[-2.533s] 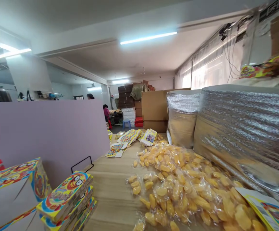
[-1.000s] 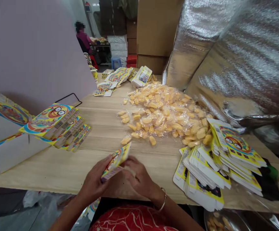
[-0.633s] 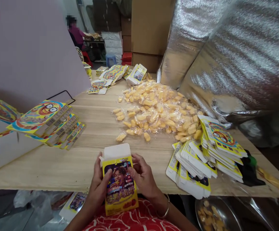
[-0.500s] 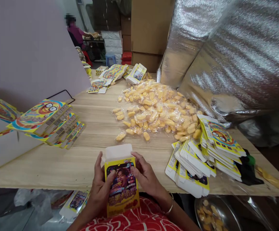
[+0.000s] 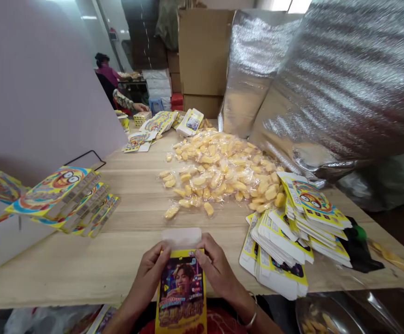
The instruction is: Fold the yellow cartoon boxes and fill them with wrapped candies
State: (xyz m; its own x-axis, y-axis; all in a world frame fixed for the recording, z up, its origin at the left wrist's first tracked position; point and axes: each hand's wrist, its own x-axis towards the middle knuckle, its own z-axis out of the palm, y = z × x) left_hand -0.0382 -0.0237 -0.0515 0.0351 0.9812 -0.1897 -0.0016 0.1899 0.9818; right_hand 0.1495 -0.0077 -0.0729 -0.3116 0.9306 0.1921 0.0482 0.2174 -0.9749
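Observation:
Between my hands, at the table's front edge, is a yellow snack box [image 5: 181,292] with a printed picture and a white top flap [image 5: 181,237] standing up. My left hand [image 5: 149,273] grips its upper left side, thumb on the front. Opposite it, my right hand [image 5: 219,269] holds the upper right side, thumb near the top corner. Beyond the box lies a heap of yellow pieces in clear wrappers [image 5: 223,162]. To the right of my hands, flat unfolded snack boxes [image 5: 282,241] sit in a loose pile.
Filled-looking boxes [image 5: 73,195] are stacked at the left by a white panel [image 5: 42,69]. More boxes [image 5: 160,121] lie at the far end, where a co-worker's hand [image 5: 141,107] reaches in. Silver foil sheets [image 5: 327,93] rise at the right. A metal bowl [image 5: 320,311] stands below the table edge.
My view has tilted upward. My left thumb has slid from the middle of the box front to its top edge. A co-worker's arm has come into sight at the far end.

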